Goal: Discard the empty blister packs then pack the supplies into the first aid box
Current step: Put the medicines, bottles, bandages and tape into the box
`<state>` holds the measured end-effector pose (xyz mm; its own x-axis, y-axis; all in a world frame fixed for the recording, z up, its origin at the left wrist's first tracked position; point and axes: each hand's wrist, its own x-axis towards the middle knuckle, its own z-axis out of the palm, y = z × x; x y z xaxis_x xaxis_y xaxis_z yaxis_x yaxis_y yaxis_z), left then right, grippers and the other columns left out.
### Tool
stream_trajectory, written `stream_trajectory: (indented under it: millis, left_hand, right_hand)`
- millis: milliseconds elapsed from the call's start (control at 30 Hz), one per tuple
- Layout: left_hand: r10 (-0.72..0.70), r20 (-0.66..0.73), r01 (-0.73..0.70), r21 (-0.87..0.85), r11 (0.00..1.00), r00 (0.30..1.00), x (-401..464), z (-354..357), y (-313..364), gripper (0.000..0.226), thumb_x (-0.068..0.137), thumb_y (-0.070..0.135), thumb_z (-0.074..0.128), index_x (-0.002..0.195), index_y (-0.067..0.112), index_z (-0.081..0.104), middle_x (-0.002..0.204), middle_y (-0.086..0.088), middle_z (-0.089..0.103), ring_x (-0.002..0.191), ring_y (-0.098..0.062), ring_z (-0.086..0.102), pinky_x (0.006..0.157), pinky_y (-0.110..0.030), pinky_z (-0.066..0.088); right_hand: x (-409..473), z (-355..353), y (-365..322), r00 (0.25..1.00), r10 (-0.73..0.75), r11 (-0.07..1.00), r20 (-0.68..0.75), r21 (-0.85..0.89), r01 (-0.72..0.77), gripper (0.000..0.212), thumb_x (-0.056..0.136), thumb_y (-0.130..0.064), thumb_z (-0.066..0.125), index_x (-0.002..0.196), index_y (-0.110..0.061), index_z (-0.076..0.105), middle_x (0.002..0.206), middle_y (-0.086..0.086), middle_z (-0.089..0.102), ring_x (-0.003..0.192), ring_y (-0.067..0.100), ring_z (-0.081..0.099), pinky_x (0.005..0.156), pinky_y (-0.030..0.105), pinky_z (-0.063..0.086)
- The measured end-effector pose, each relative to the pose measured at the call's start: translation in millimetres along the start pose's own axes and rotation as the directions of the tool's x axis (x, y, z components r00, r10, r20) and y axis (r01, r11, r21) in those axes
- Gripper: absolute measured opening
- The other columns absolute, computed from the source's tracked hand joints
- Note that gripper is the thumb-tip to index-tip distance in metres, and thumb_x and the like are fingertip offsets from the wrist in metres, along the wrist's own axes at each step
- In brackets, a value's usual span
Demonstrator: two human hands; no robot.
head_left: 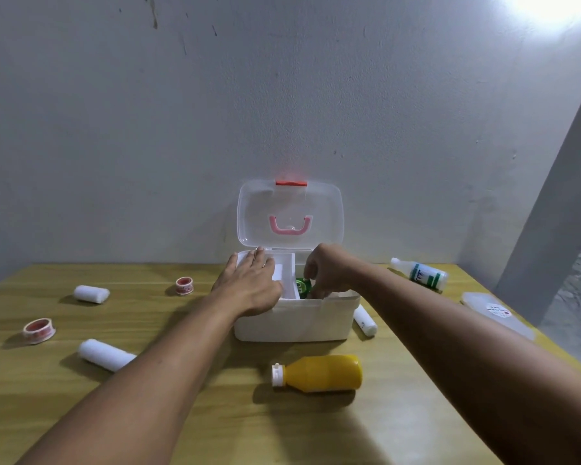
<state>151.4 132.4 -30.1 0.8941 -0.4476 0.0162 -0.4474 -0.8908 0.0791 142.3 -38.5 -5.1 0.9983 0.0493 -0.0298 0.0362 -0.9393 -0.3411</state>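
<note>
The white first aid box (296, 322) stands open in the middle of the wooden table, its clear lid (291, 214) with a pink handle upright against the wall. My left hand (250, 285) lies flat, fingers spread, over the box's left rim and inner tray. My right hand (326, 271) reaches into the right compartment, fingers closed around a small green container (303, 286). A yellow bottle (319, 373) lies on its side in front of the box. No blister packs are visible.
Left of the box lie two white bandage rolls (92, 294) (105, 354) and two red-printed tape rolls (184, 285) (39, 330). A third bandage roll (365, 320) rests by the box's right side. A white-green bottle (421, 274) and a clear lid (497, 313) lie far right.
</note>
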Motion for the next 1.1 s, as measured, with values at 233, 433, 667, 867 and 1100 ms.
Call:
stream_trajectory:
  millis: [233, 433, 667, 867, 1100]
  left_hand:
    - [0.019, 0.007, -0.019, 0.018, 1.000, 1.000, -3.3, -8.3, 4.7, 0.061, 0.097, 0.037, 0.019, 0.153, 0.015, 0.009, 0.163, -0.010, -0.006, 0.151, -0.022, -0.005, 0.121, -0.047, -0.002]
    - [0.036, -0.003, -0.036, 0.093, 0.995, 0.999, -3.3, -22.5, 14.7, 0.059, 0.097, 0.032, 0.021, 0.153, 0.016, 0.012, 0.163, -0.008, -0.005, 0.150, -0.025, -0.006, 0.118, -0.056, -0.001]
    - [0.040, 0.007, -0.040, -0.015, 0.999, 0.999, 9.2, -6.0, 17.8, 0.060, 0.098, 0.046, 0.015, 0.153, 0.021, 0.017, 0.163, -0.005, -0.003, 0.150, -0.024, -0.005, 0.117, -0.056, 0.000]
    - [0.015, 0.000, -0.015, -0.047, 0.999, 1.000, 11.3, -2.6, 14.9, 0.060, 0.098, 0.048, 0.016, 0.153, 0.025, 0.009, 0.163, -0.003, -0.004, 0.150, -0.021, -0.006, 0.118, -0.054, -0.001]
    - [0.012, -0.005, -0.012, -0.073, 0.997, 1.000, 7.7, -5.7, 17.1, 0.058, 0.099, 0.044, 0.018, 0.153, 0.024, 0.013, 0.163, -0.004, -0.004, 0.150, -0.021, -0.006, 0.118, -0.053, -0.003]
  right_hand:
    - [-35.2, -49.5, 20.0, 0.954, -0.018, 0.992, -0.299, 0.114, 0.054, 0.025, 0.073, -0.006, 0.080, 0.096, -0.001, 0.072, 0.094, 0.012, 0.073, 0.067, 0.023, 0.072, 0.064, 0.031, 0.061]
    - [-60.1, -57.5, 67.5, 0.946, 0.147, 0.985, -0.289, 0.128, -0.114, 0.010, 0.076, -0.006, 0.077, 0.085, -0.007, 0.071, 0.077, 0.012, 0.072, 0.058, 0.026, 0.068, 0.055, 0.033, 0.060]
    - [-76.0, -25.6, 101.6, 0.940, 0.251, 0.965, -0.231, -0.013, -0.261, 0.013, 0.075, -0.022, 0.077, 0.084, -0.013, 0.073, 0.082, 0.003, 0.070, 0.075, 0.021, 0.062, 0.055, 0.024, 0.046]
    - [-84.0, -18.4, 104.8, 0.962, 0.258, 0.959, -0.093, -0.093, -0.266, 0.015, 0.075, -0.023, 0.076, 0.081, -0.011, 0.073, 0.090, 0.007, 0.076, 0.082, 0.023, 0.070, 0.065, 0.028, 0.055]
    - [-119.2, 2.5, 42.5, 1.000, 0.000, 0.981, 0.004, -0.195, 0.001, 0.010, 0.078, -0.027, 0.070, 0.085, -0.021, 0.075, 0.082, -0.002, 0.074, 0.074, 0.017, 0.067, 0.069, 0.036, 0.058]
